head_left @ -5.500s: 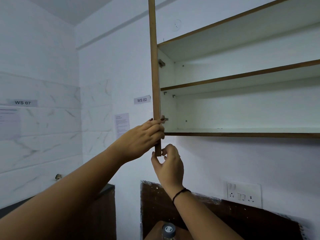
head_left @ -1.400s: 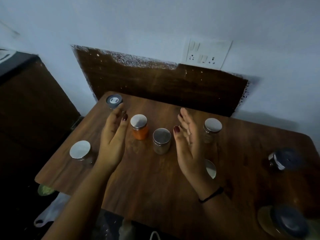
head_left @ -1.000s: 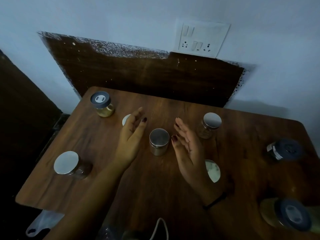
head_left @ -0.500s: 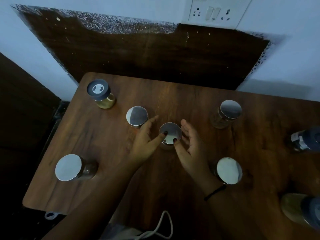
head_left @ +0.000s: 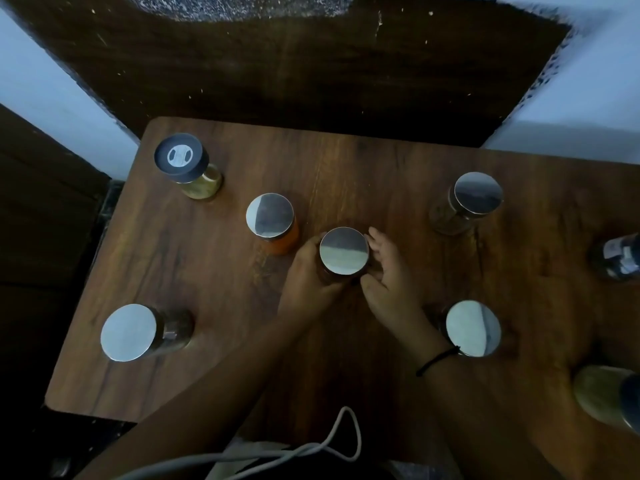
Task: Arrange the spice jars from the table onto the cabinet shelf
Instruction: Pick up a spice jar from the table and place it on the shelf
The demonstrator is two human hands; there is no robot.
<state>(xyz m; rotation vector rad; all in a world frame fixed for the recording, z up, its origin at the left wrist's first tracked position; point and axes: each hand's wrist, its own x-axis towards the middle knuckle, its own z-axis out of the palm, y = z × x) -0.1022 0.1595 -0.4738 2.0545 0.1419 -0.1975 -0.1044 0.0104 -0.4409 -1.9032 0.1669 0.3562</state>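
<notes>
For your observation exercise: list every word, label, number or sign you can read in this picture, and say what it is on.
No text can be read.
Right-edge dark jar: a white label, too blurred to read.
Black-lidded jar: a pale moulded mark on the lid, not lettering.

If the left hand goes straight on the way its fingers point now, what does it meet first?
The left hand points up and right, and already wraps the centre jar, so it meets that jar at once. Beyond it the bare table seems free, though depth is unclear.
</notes>
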